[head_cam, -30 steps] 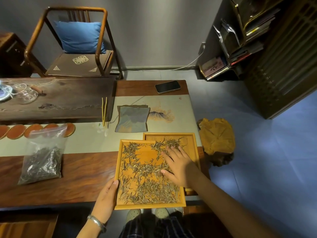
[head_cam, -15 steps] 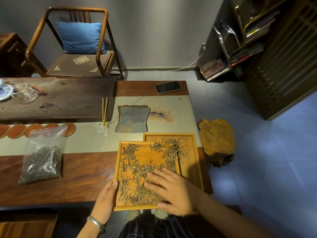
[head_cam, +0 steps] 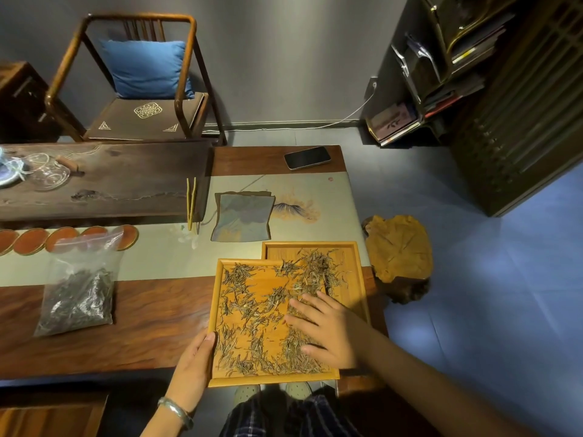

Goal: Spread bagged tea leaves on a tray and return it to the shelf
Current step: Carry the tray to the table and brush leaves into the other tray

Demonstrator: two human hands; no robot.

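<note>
A yellow wooden tray (head_cam: 213, 310) lies at the table's front edge, strewn with dry tea leaves (head_cam: 252, 313). It overlaps a second tray (head_cam: 359, 279) behind it to the right, which also bears some leaves. My right hand (head_cam: 328, 332) lies flat with spread fingers on the leaves in the front tray's right half. My left hand (head_cam: 194, 364) holds the front tray's left rim near its near corner, thumb on the rim. A clear zip bag (head_cam: 77, 288) with dark tea leaves lies on the table to the left.
A grey cloth (head_cam: 241, 217), yellow tongs (head_cam: 191, 203) and a phone (head_cam: 307, 157) lie farther back on the table. Orange coasters (head_cam: 63, 239) line the left. A wooden stump stool (head_cam: 399, 250) stands right of the table; a shelf (head_cam: 441, 74) stands at the far right; a chair (head_cam: 142, 89) behind.
My right hand swept from the tray's far right down toward its near edge, then moved back up to the right half, shifting the leaves. The left hand stayed on the rim.
</note>
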